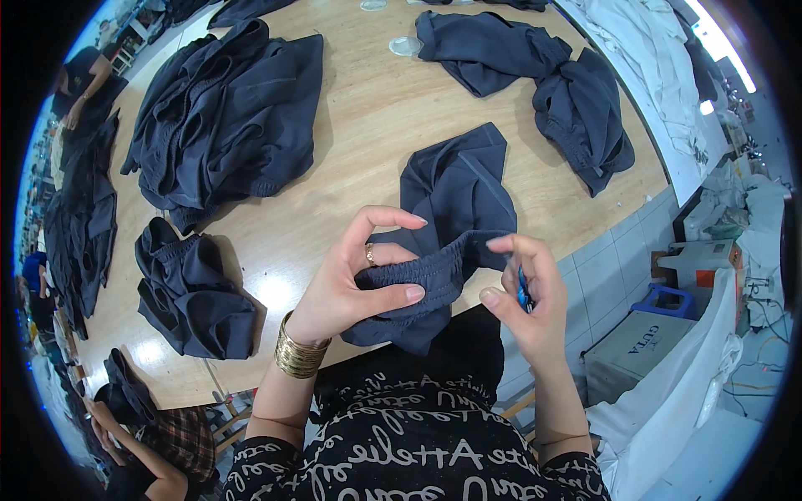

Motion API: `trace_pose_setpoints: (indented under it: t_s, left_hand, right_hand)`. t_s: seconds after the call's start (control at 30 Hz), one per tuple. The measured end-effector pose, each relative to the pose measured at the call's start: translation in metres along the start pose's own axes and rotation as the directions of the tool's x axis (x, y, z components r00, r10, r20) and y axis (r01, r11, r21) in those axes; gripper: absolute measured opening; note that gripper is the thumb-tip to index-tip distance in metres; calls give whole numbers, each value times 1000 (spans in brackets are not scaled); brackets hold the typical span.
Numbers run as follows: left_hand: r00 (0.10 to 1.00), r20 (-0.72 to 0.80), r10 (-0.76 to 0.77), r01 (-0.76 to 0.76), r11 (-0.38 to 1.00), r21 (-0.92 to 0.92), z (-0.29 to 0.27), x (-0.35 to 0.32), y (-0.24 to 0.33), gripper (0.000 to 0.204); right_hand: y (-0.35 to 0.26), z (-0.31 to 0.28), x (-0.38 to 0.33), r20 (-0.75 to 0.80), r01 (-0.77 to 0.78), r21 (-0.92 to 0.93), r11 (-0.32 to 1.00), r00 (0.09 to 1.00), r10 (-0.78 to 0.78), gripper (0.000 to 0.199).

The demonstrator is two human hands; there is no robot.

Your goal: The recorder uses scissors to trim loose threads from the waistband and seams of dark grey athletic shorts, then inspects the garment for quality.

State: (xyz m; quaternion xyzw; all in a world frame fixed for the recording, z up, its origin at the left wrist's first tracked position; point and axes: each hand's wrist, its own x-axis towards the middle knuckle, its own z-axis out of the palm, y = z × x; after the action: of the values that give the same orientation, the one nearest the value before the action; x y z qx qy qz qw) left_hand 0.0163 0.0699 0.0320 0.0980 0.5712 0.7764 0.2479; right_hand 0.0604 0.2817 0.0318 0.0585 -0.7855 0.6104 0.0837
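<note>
Over waistband, both hands pinching

Dark matt cloth garment, gathered elastic waistband; pale smooth wood table; shiny gold metal bangle.

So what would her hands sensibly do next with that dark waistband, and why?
Probably bring the right hand, with its small blue tool, onto the gathered waistband. The left hand already pinches it taut, and the right fingertips touch its edge.
</note>
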Motion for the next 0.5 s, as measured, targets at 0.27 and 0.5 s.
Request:
trace_pose_setpoints:
  t_s: [0.27,0.5]
  left_hand:
    - [989,145,-26,24,1000,17,-8,-2,1,61]
    - [983,180,48,-93,962,255,-17,0,8,47]
  right_hand:
    - [-2,-3,17,323,-373,203,906,898,298,43]
    - [4,10,14,274,-322,88,943,918,288,30]
